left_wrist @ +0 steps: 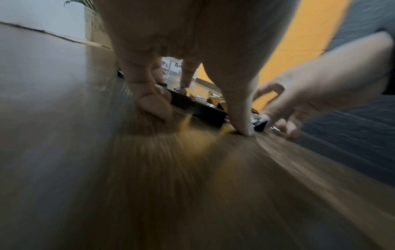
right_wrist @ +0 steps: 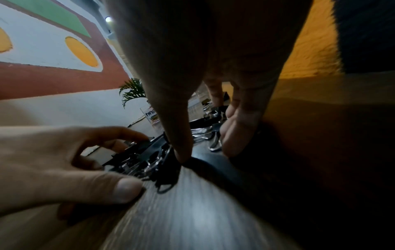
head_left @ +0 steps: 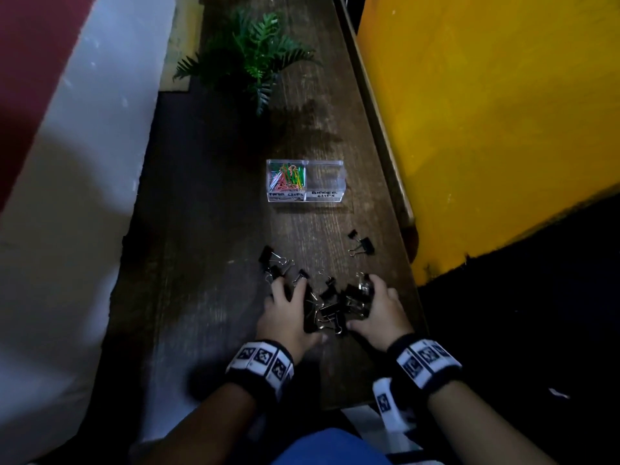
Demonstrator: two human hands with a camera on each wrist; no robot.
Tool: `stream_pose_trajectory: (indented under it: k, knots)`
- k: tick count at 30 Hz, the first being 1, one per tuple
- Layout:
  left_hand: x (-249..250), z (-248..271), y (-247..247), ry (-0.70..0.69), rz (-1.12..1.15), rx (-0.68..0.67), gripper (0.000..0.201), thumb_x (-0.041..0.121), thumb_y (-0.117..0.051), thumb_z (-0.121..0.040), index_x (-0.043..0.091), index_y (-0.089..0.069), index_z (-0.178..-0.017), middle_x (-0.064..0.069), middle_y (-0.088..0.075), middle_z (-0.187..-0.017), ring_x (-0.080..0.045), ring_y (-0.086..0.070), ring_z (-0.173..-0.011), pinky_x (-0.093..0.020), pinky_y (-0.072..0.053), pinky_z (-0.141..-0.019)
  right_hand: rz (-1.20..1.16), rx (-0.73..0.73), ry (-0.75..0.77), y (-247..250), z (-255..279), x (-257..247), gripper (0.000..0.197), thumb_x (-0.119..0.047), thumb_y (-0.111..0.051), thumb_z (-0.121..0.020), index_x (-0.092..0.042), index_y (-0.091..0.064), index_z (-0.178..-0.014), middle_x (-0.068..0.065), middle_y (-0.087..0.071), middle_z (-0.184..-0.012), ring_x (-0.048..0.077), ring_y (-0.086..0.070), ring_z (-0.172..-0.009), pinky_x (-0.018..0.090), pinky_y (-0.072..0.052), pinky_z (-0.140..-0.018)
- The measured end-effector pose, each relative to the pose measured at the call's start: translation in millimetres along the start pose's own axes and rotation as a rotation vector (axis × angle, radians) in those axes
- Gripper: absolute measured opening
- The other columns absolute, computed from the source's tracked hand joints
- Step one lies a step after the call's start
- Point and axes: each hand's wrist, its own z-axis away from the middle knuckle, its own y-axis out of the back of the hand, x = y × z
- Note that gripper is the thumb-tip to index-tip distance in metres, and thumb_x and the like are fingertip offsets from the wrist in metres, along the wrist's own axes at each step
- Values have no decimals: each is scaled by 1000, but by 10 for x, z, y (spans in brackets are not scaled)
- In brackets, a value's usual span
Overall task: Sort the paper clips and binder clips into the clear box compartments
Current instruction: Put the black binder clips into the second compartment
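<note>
Low in the head view, the left hand (head_left: 285, 313) and the right hand (head_left: 380, 312) bracket a heap of black binder clips (head_left: 330, 307) on the wooden counter (head_left: 208, 280). Both hands have fingers curled inward against the heap. The left thumb and fingertips touch the counter either side of some clips, and the right hand's fingers are bent round clips at the heap's right edge. This reads as raking the heap together and taking hold, not a lift.

The clips look light, hard and stiff, with sprung steel bodies and loose wire handles that snag on one another. A handful will probably come up as a tangle, and some may drop. Cupping under the black bodies from both sides seems safer than pinching the handles, which swing.

Stray binder clips lie outside the hands: a few just above the left hand (head_left: 275, 261) and one apart toward the centre right (head_left: 362, 245).

Higher up, near the middle of the frame, sits the clear box (head_left: 303, 200). Its left compartment, with a handwritten label that seems to read paper clips, holds coloured paper clips (head_left: 287, 177). Its right compartment (head_left: 327, 177), labelled for binder clips, appears empty. A green plant (head_left: 250, 53) stands at the top.
</note>
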Motion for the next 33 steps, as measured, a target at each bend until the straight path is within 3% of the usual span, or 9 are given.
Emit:
stream_pose_trajectory:
  k: [6, 9, 11, 13, 17, 21, 26, 28, 33]
  knots:
    - [-51, -201, 159, -55, 99, 83, 71, 36, -76, -74, 36, -38, -134, 0, -25, -136, -21, -56, -104, -33, -53, -83, -62, 14, 137, -27, -235, -249, 65, -13, -77, -74, -31, -44, -128, 0, -45, -118, 18, -52, -107, 37, -49, -93]
    - [-153, -196, 221, -73, 126, 88, 65, 27, -72, -79, 36, -40, -134, 1, -27, -137, -21, -58, -100, -29, -52, -84, 67, 96, 257, 27, -176, -224, 52, -12, -69, -81, -32, -47, -124, -4, -46, -111, 12, -55, -88, 30, -53, -76]
    - [-225, -172, 221, -91, 134, 86, 65, 24, -72, -79, 36, -39, -134, 3, -28, -136, -19, -58, -101, -30, -52, -87, 171, 123, 387, 35, -70, -172, 45, -15, -63, -85, -34, -48, -122, -10, -44, -103, 4, -53, -72, 16, -45, -58]
    - [-283, -138, 198, -112, 147, 85, 66, 17, -70, -79, 35, -39, -135, 6, -30, -133, -17, -57, -102, -30, -53, -88, 229, 79, 478, 14, 24, -134, 44, -18, -59, -89, -36, -47, -127, -13, -41, -98, 1, -49, -66, 9, -34, -51]
    - [-352, -44, 157, -133, 185, 95, 70, 5, -66, -79, 32, -38, -137, 9, -32, -131, -13, -55, -100, -25, -52, -87, 254, 72, 513, 10, 67, -177, 39, -35, -55, -92, -34, -49, -130, -12, -44, -101, 2, -51, -75, 11, -40, -61]
    - [-383, 24, 103, -117, 142, 106, 65, 2, -65, -74, 32, -46, -129, 10, -31, -128, -14, -49, -111, -26, -49, -89, 349, 98, 522, -50, 25, -370, 38, -46, -58, -88, -29, -54, -121, -6, -55, -109, 13, -58, -91, 26, -49, -76]
    - [-389, 69, 114, -94, 50, 88, 40, 26, -68, -79, 32, -51, -115, 7, -33, -124, -15, -46, -113, -30, -48, -87, 453, 84, 549, -145, -57, -515, 32, -37, -60, -88, -20, -57, -115, 0, -57, -109, 18, -54, -100, 29, -48, -81]
    - [-385, 70, 142, -86, 25, 58, 30, 28, -62, -84, 33, -55, -113, 6, -38, -124, -18, -49, -112, -32, -47, -89, 470, 87, 558, -152, -71, -530, 28, -30, -59, -89, -17, -58, -114, 1, -58, -109, 18, -53, -101, 30, -48, -82]
    - [-455, 75, 168, -129, -15, -66, 43, 24, -55, -88, 32, -51, -130, 5, -37, -132, -20, -52, -115, -31, -46, -94, 505, 68, 576, -153, -78, -524, 29, -30, -56, -91, -14, -57, -115, 3, -58, -111, 19, -52, -103, 29, -46, -84]
